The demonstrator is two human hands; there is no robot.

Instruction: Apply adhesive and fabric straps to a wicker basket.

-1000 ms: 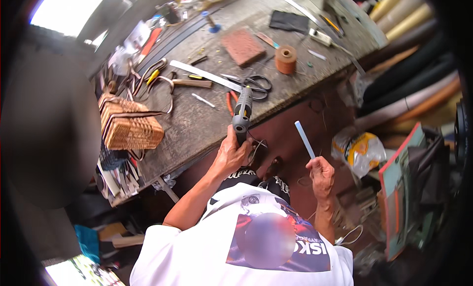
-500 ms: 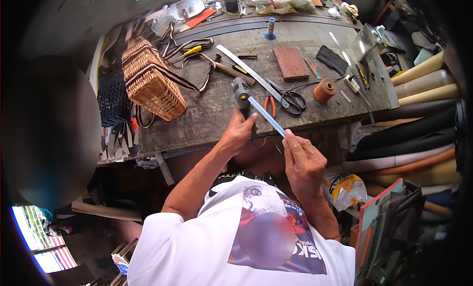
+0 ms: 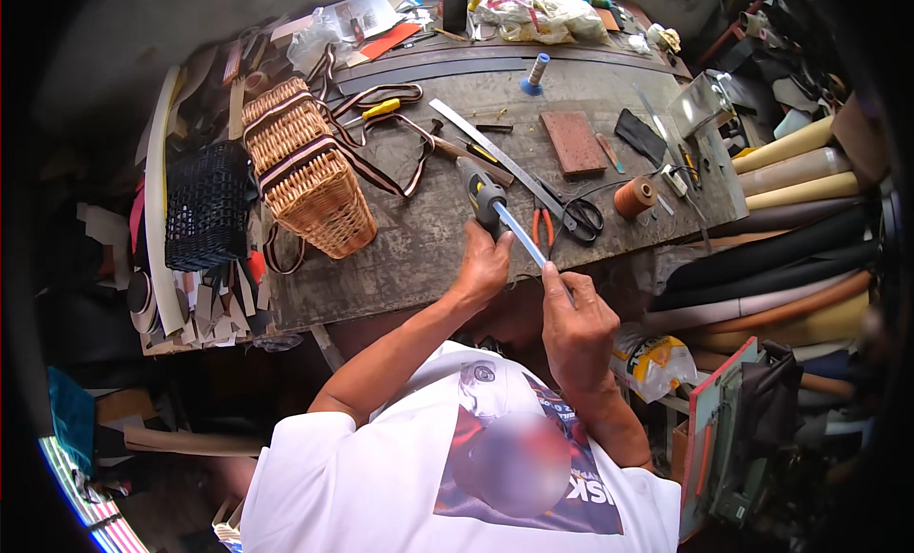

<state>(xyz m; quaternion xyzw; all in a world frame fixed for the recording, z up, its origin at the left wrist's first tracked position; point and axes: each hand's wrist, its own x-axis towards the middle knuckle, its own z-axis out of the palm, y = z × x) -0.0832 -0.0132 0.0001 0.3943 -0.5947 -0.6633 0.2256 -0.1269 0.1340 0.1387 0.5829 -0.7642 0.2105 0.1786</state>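
The front edge of the workbench (image 3: 381, 279) runs ahead of the right hand (image 3: 581, 325); scuffed bench top separates the left hand (image 3: 484, 265) from the wicker basket (image 3: 322, 193). The left hand grips the hot-glue gun (image 3: 483, 193), nozzle forward-left. The right hand pinches the glue stick (image 3: 521, 235), long axis aligned toward the gun's rear. Stacked rolls (image 3: 762, 270) lie right of the right hand.
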